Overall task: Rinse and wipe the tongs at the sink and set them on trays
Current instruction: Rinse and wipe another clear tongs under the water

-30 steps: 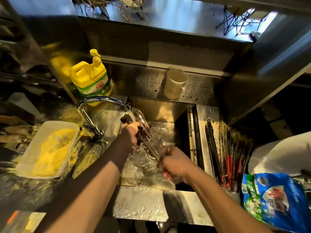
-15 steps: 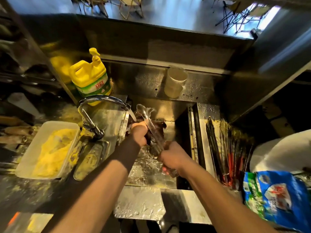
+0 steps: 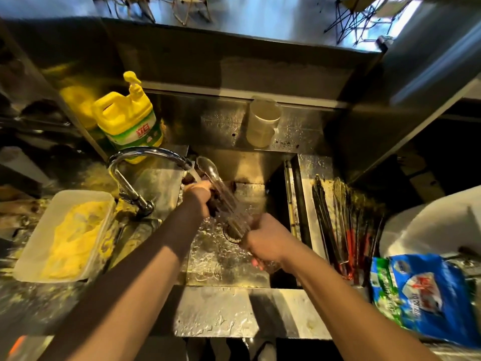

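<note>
Sink (image 3: 216,312) in the middle, faucet (image 3: 135,162) left, utensils (image 3: 343,225) right, cup (image 3: 263,121) behind

A pair of clear plastic tongs (image 3: 221,196) is held over the steel sink (image 3: 226,259) — scalloped tips up and away, near the tap's spout, where a thin stream of water falls just beside them. The tongs slant from those tips down toward the near right, their arms close together, wet and blurred. The left hand (image 3: 199,195) grips them partway along with a dark cloth (image 3: 223,188) bunched against them; the right hand (image 3: 265,239) holds the lower end. On the wet counter right of the sink lies a row of other tongs (image 3: 341,225) — dark, some with red grips — side by side, pointing away.
</note>
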A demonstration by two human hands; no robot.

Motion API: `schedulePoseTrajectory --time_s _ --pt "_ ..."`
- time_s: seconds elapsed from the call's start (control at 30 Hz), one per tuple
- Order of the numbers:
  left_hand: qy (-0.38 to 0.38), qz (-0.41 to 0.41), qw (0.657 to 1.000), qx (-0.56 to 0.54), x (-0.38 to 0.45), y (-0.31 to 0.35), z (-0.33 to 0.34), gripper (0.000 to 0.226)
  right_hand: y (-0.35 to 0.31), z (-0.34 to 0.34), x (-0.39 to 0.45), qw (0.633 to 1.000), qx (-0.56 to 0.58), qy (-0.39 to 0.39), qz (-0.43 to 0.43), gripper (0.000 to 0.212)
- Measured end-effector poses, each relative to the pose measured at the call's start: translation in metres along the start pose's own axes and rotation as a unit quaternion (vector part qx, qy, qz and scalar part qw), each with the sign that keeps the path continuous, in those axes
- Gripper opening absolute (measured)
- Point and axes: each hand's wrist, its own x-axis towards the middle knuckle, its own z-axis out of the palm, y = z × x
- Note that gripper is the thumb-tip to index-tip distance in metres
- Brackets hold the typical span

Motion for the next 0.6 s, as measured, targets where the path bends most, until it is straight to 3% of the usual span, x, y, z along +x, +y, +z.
schedulePoseTrajectory --time_s 0.17,0.27,0.33,0.43,0.53,0.6 --pt "-0.013 -0.019 1.0 0.005 0.003 -0.004 -0.001 0.031 -0.003 0.002 0.004 1.0 0.0 0.012 0.001 0.013" --pt "0.18 0.039 0.98 0.078 0.018 -0.001 -0.025 0.039 0.01 -0.012 -0.009 0.999 -0.007 -0.03 0.035 0.025" --pt "0.222 0.069 0.966 0.109 0.018 -0.005 -0.037 0.042 0.016 -0.027 -0.015 0.997 0.023 -0.039 0.055 0.032" --pt "0.186 0.05 0.977 0.088 0.02 -0.03 -0.049 0.042 0.014 -0.043 -0.02 0.996 0.07 -0.02 0.059 0.021" --pt "0.127 0.073 0.985 0.087 0.009 -0.045 -0.063 0.013 0.009 -0.048 -0.026 0.994 0.09 0.004 0.056 0.013" --pt "0.083 0.077 0.987 0.111 0.0 -0.052 -0.069 0.015 0.006 -0.045 -0.029 0.996 0.073 0.025 0.052 0.012"
